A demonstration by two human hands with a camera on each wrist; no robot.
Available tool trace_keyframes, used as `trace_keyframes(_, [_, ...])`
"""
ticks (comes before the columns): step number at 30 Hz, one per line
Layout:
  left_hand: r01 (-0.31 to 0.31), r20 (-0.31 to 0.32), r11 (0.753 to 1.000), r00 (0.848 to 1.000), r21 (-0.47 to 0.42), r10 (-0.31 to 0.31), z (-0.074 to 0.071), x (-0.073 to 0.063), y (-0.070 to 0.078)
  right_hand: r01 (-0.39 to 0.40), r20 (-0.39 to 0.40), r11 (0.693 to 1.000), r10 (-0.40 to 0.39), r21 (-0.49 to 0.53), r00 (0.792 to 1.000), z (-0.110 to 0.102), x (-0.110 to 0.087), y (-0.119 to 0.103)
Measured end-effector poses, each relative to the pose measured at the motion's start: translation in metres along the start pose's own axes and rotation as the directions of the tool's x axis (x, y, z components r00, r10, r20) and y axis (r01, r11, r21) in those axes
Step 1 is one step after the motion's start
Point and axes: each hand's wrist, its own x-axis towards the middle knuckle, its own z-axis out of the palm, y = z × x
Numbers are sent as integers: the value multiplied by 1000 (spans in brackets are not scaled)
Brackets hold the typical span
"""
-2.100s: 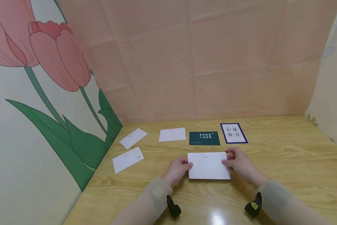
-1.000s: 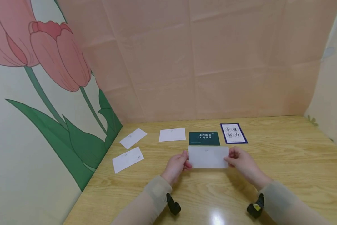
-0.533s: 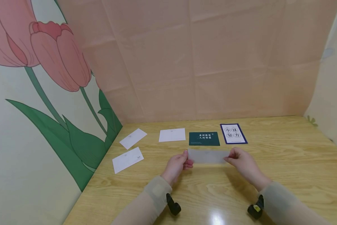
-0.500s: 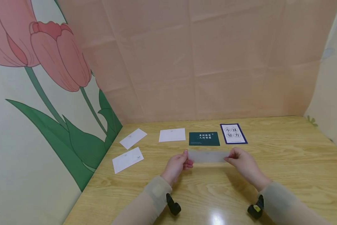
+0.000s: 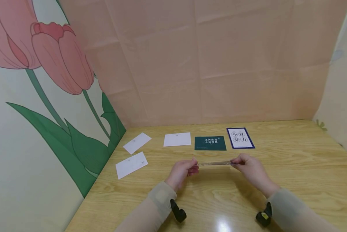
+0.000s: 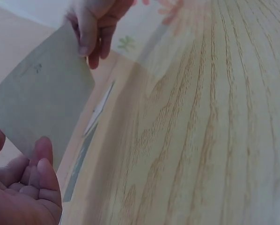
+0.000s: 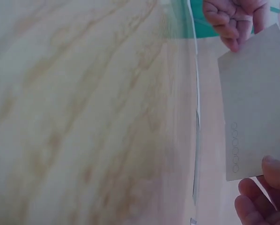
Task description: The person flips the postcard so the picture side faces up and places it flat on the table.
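Note:
My left hand and right hand hold a postcard between them, one at each short end. In the head view it is seen almost edge-on, as a thin strip above the table. The left wrist view shows the postcard's plain pale face with a small print near its far end. A row of printed circles runs along one edge of the postcard in the right wrist view. The right thumb lies on that face with the other fingers behind it; the left hand grips the opposite end.
Behind the hands lie a white card, a dark green card with white lettering, and a blue-bordered card. Two more white cards, an upper one and a lower one, lie at the left. A cloth-covered wall rises behind the wooden table.
The postcard has turned from showing its white face to nearly edge-on, rising and then lowering slightly on the way. Both hands kept hold of its ends; the other cards stayed put.

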Motion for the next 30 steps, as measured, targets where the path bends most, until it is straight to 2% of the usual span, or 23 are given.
trace_keyframes(3, [11, -9, 1000, 1000, -22, -11, 1, 1, -1, 0, 4, 1000, 0, -29, 1000, -1, 0, 0])
trace_keyframes(9, [40, -45, 995, 998, -89, -44, 4, 5, -4, 45, -40, 996, -49, -83, 998, 0, 1, 3])
trace_keyframes(13, [45, -51, 995, 997, -87, -50, 5, 6, -6, 44, -38, 996, -47, -77, 998, 1, 1, 4])
trace_keyframes(21, [63, -55, 997, 996, -37, -65, 3, 4, -5, -41, 46, 999, 41, -2, 998, -1, 0, 4])
trace_keyframes(26, [62, -54, 998, 997, -19, -63, 3, 3, -4, -73, 79, 997, 70, 31, 994, -1, 2, 6])
trace_keyframes(30, [48, -48, 999, 998, -1, -48, 4, 3, -4, -138, 140, 986, 124, 94, 982, -3, 2, 3])
